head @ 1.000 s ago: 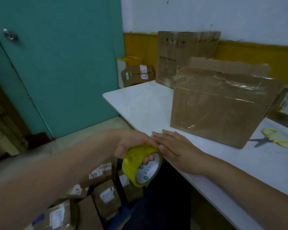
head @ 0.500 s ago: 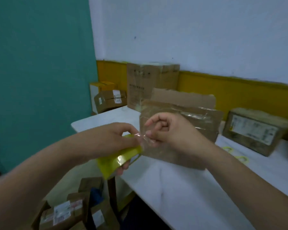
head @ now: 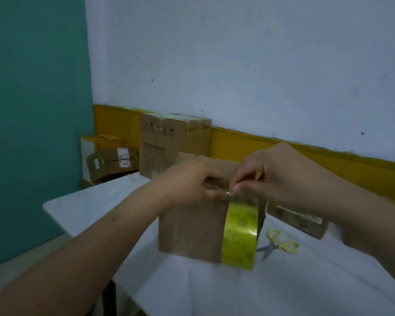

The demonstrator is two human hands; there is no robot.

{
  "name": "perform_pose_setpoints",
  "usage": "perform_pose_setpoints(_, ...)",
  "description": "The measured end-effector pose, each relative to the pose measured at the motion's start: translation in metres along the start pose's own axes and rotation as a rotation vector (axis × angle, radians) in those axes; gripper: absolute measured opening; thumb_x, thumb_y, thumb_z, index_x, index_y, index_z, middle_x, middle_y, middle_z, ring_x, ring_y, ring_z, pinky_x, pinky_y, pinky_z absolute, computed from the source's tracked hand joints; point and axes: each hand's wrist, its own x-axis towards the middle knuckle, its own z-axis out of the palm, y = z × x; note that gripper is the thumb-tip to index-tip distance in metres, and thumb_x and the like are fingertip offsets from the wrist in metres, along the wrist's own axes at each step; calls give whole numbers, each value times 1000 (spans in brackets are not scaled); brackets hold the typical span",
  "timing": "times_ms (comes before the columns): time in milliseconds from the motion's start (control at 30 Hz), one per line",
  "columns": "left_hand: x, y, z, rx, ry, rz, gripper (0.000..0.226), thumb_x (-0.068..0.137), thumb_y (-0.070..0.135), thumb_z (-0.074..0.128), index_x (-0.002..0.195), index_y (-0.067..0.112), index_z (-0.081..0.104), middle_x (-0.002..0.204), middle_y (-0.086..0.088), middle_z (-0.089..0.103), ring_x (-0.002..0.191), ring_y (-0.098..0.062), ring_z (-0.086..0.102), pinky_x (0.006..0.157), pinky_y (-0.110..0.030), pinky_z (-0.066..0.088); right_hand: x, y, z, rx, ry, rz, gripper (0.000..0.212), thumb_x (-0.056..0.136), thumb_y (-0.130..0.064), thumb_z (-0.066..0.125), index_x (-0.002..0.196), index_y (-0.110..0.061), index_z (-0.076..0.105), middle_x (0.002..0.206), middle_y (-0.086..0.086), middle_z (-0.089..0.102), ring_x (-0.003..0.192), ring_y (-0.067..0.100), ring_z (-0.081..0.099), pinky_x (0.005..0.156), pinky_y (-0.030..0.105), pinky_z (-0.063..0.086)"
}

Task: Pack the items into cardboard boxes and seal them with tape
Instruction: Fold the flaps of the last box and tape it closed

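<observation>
Both hands are raised in front of the brown cardboard box that stands on the white table. The left hand pinches the free end of clear tape between thumb and fingers, and the right hand has its fingertips closed on the top of the yellow tape roll, which hangs on edge just before the box's right side. A short glint of film stretches between the two grips.

By my reckoning the packing of this box is finished and the sealing is just starting: a strip is being drawn off the roll. The next move calls for pulling out enough length, laying the sticky end flat on the box top near the seam, and running it across without letting it fold on itself.

Yellow-handled scissors lie on the table just right of the box, handy for the cut. A labelled parcel sits behind them, partly hidden by the right wrist. A tall carton leans at the wall, and smaller boxes stand beyond the table's far corner. Nothing blocks the box top, though the back flap rising behind it may crowd the tape's path.
</observation>
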Motion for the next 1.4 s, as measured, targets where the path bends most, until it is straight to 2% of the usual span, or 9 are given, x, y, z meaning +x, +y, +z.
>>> perform_pose_setpoints(233, 19, -16, 3, -96, 6, 124, 24, 86, 27, 76, 70, 19, 61, 73, 14, 60, 70, 1, 56, 65, -28, 47, 33, 20, 10, 64, 3, 13, 4, 84, -27, 76, 85, -30, 78, 81, -19, 73, 80, -8, 62, 69, 14, 47)
perform_pose_setpoints(467, 12, -26, -23, -149, -310, 63, 11, 95, 20, 67, 101, 24, 74, 98, 15, 72, 91, -3, 66, 87, -28, 54, 53, 31, 16, 272, 11, 62, 2, 82, -26, 78, 82, -28, 79, 78, -21, 73, 77, -8, 65, 67, 4, 46)
perform_pose_setpoints(567, 13, -24, -18, -148, -264, 47, 9, 94, 23, 68, 97, 16, 74, 98, 2, 72, 91, -14, 67, 87, -43, 54, 54, 30, 20, 297, -3, 35, 3, 83, -27, 77, 83, -29, 78, 79, -21, 72, 78, -8, 65, 68, 6, 46)
perform_pose_setpoints(833, 1, -24, -10, 126, -67, 146, 18, 98, 30, 58, 111, 21, 68, 107, 4, 67, 97, -13, 63, 82, -35, 50, 36, 19, 25, 162, 73, -133, 7, 86, -21, 73, 86, -28, 77, 83, -20, 68, 84, -3, 62, 70, 15, 46)
perform_pose_setpoints(933, -19, -26, 25, 397, -18, 122, 35, 101, 42, 46, 136, 37, 50, 133, 4, 58, 116, -19, 57, 90, -37, 47, 17, 15, 21, 197, 60, -184, 7, 85, -20, 75, 85, -26, 78, 83, -19, 69, 82, -2, 64, 68, 14, 47)
perform_pose_setpoints(1067, -41, -36, 53, 408, -295, 80, 85, 93, 65, 43, 156, 39, -9, 164, 7, -6, 150, -14, -2, 121, -41, 3, -5, 8, 29, 198, -74, -249, 7, 87, -22, 72, 86, -25, 77, 84, -19, 68, 81, -9, 62, 70, 4, 42)
perform_pose_setpoints(1133, -34, -38, 48, 217, -313, 70, 70, 94, 65, 24, 156, 43, 1, 163, 14, 2, 149, -11, -1, 119, -38, 0, -14, 6, 33, 227, -113, -248, 10, 88, -25, 67, 86, -26, 77, 84, -20, 68, 80, -13, 60, 68, 0, 39)
perform_pose_setpoints(1200, -21, -39, 44, -2, -250, 33, 53, 99, 60, 16, 149, 49, 29, 150, 18, 35, 139, -7, 28, 113, -35, 18, -19, 7, 37, 259, -122, -236, 12, 89, -25, 66, 85, -25, 77, 83, -19, 68, 80, -12, 61, 68, 1, 40)
perform_pose_setpoints(1400, -1, -49, 52, -77, -41, -105, 27, 87, 54, 67, 108, 39, 73, 99, 20, 72, 89, 2, 63, 79, -35, 54, -11, 16, 48, 280, -110, -153, 8, 87, -23, 71, 86, -24, 78, 82, -17, 69, 79, -7, 63, 66, 5, 42)
